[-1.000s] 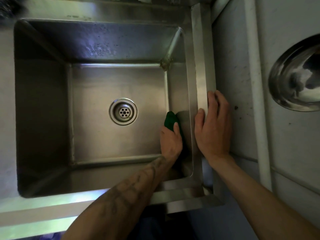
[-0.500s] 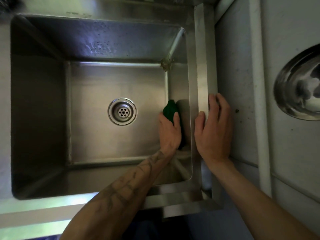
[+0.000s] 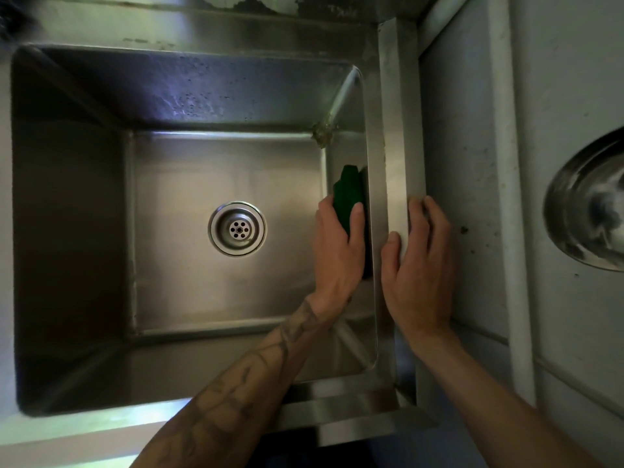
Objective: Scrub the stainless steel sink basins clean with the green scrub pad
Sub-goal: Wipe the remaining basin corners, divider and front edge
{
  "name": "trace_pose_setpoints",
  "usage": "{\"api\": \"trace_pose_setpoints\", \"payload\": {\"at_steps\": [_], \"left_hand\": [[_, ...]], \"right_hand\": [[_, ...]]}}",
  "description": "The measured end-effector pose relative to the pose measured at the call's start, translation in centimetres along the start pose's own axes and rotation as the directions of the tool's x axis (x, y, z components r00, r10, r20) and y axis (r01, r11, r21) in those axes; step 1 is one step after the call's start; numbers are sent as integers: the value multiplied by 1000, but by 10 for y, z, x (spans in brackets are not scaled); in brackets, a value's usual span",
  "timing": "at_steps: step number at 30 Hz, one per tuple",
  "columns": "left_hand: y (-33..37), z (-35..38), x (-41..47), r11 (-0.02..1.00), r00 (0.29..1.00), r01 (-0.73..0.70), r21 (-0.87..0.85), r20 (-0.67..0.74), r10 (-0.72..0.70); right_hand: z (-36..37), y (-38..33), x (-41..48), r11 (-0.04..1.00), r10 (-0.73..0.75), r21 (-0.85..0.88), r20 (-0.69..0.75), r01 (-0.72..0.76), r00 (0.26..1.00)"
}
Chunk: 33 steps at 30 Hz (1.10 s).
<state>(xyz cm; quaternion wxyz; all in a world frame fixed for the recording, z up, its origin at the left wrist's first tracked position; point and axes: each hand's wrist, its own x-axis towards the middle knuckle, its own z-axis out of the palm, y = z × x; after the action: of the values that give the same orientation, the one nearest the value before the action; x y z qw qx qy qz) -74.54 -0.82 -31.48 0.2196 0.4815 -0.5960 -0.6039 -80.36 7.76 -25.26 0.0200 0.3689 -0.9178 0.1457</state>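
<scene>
A deep stainless steel sink basin (image 3: pixel 189 275) fills the left and middle of the head view, with a round drain (image 3: pixel 237 228) in its floor. My left hand (image 3: pixel 339 251) reaches down inside and presses the green scrub pad (image 3: pixel 349 194) flat against the basin's right wall. Only the pad's upper part shows above my fingers. My right hand (image 3: pixel 417 265) lies flat on the sink's right rim (image 3: pixel 398 130), fingers spread, holding nothing.
A brownish grimy patch (image 3: pixel 323 133) sits in the basin's back right corner. To the right of the rim is a pale speckled counter (image 3: pixel 469 163), with a shiny steel bowl (image 3: pixel 589 204) at the right edge. The back ledge (image 3: pixel 202 25) runs along the top.
My left hand has slid the green pad up the right wall, away from me, toward the back corner. My right hand has stayed on the rim.
</scene>
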Motion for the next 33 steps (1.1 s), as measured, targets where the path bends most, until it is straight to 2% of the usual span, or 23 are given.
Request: {"api": "trace_pose_setpoints", "payload": {"at_steps": [2, 3, 5, 8, 10, 13, 15, 17, 20, 21, 24, 26, 28, 31, 33], "left_hand": [[-3, 1, -2, 999, 1000, -18, -30, 8, 18], [-8, 1, 0, 999, 999, 20, -35, 26, -19], [-21, 0, 11, 985, 982, 173, 13, 69, -174], [-32, -2, 31, 915, 917, 376, 143, 85, -390], [-26, 1, 37, 929, 934, 344, 140, 54, -354], [-11, 8, 32, 992, 993, 121, 39, 2, -121], [-9, 9, 25, 999, 999, 39, -33, 4, -39], [-14, 7, 27, 995, 995, 94, -41, 22, -93], [-17, 5, 44, 948, 950, 308, 75, 33, -311], [-15, 6, 47, 948, 950, 307, 89, 26, -310], [-5, 10, 40, 996, 997, 78, 35, 1, -78], [-6, 10, 33, 1000, 1000, -3, -17, -8, 3], [-9, 9, 37, 998, 998, 63, -32, 10, -63], [-8, 8, 54, 964, 965, 262, 40, 18, -263], [0, 8, 54, 980, 981, 194, 48, 12, -195]], "right_hand": [[0, 0, 1, 1000, 2, -6, 2, -2, 1000], [0, -1, 1, 1000, 3, -5, 3, -3, 1000], [-1, -1, 1, 1000, 0, -7, 3, 0, 1000], [-1, -1, 1, 1000, 2, 0, 7, -2, 1000], [-1, -2, 1, 1000, 5, -1, 6, -5, 1000], [0, -1, 0, 1000, 7, -2, 4, -7, 1000], [0, -1, 0, 1000, 13, 3, 10, -13, 1000], [-1, -1, 0, 1000, 9, 13, 17, -10, 1000], [-1, -1, 0, 1000, 11, 8, 11, -11, 1000], [-1, -1, 0, 1000, 10, 6, 11, -10, 1000], [1, 1, 0, 1000, 3, 2, 14, -3, 1000], [2, 1, 0, 1000, 6, 4, 16, -6, 1000], [1, 1, 0, 1000, 5, 8, 15, -5, 1000], [0, 0, 1, 1000, 4, 8, 16, -4, 1000], [0, 0, 1, 1000, 4, 14, 18, -4, 1000]]}}
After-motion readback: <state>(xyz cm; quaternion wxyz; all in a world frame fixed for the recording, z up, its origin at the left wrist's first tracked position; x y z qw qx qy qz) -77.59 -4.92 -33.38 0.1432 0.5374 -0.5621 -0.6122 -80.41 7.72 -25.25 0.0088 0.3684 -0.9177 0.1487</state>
